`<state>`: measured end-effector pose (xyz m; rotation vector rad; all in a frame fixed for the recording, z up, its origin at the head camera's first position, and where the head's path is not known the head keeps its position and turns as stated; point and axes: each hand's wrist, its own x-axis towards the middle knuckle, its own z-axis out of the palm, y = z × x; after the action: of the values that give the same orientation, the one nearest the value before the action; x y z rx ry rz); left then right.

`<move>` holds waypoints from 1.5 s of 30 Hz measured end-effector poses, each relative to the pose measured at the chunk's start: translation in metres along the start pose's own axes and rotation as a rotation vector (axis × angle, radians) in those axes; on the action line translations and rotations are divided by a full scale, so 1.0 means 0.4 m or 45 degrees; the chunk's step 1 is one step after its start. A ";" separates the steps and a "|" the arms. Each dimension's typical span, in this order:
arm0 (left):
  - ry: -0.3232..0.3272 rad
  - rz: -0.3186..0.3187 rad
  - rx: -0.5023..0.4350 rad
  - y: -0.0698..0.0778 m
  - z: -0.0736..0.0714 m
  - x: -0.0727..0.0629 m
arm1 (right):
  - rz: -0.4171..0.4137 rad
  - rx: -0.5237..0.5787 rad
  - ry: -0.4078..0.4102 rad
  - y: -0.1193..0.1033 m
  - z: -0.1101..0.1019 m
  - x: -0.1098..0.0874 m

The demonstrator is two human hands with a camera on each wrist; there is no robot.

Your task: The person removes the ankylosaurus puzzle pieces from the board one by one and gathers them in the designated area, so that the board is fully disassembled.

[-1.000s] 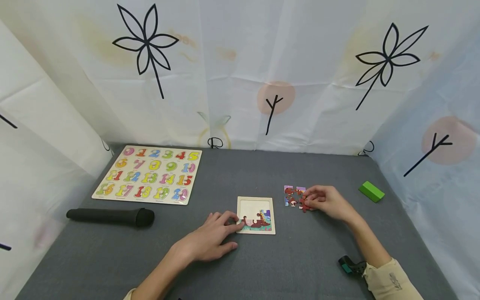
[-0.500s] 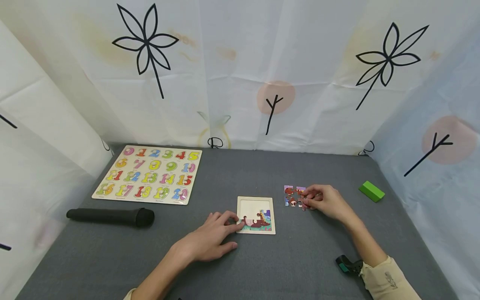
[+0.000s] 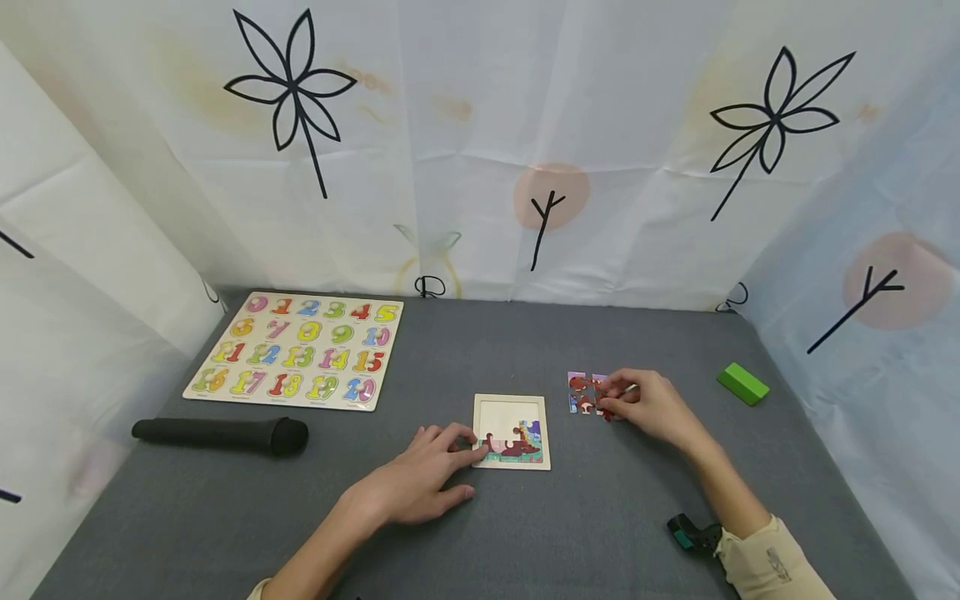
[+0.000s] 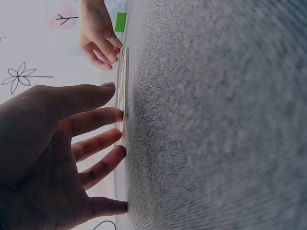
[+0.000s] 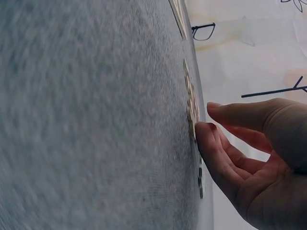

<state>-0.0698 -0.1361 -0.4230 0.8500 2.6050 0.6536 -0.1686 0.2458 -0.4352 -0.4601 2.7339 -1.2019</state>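
In the head view my left hand [image 3: 426,477] rests by the left edge of a small square wooden puzzle tray [image 3: 511,399], fingertips touching its frame. The left wrist view shows that hand's fingers [image 4: 98,144] spread. Some jigsaw pieces [image 3: 517,450] with a brown, teal and blue picture fill the tray's lower and right part. Farther right, my right hand [image 3: 652,407] touches a cluster of loose jigsaw pieces [image 3: 577,382] with its fingertips. A gap shows between its thumb and index finger [image 5: 211,143] in the right wrist view. The hand partly hides the cluster's right side.
A number puzzle board [image 3: 293,350] lies at the back left, with a black microphone [image 3: 221,434] in front of it. A green block [image 3: 743,383] sits at the right. Printed white cloth [image 3: 480,125] encloses the grey tabletop [image 3: 570,533].
My right hand has shifted slightly left, and the reddish piece under its fingertips has moved up against the other loose pieces. My left hand and the tray have stayed in place.
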 end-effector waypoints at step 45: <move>-0.009 -0.006 -0.004 -0.002 0.001 0.003 | -0.190 0.116 -0.322 -0.136 0.184 0.039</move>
<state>-0.0709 -0.1357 -0.4237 0.8434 2.5985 0.6524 -0.1543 0.1547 -0.4450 -0.7602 2.4574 -1.2025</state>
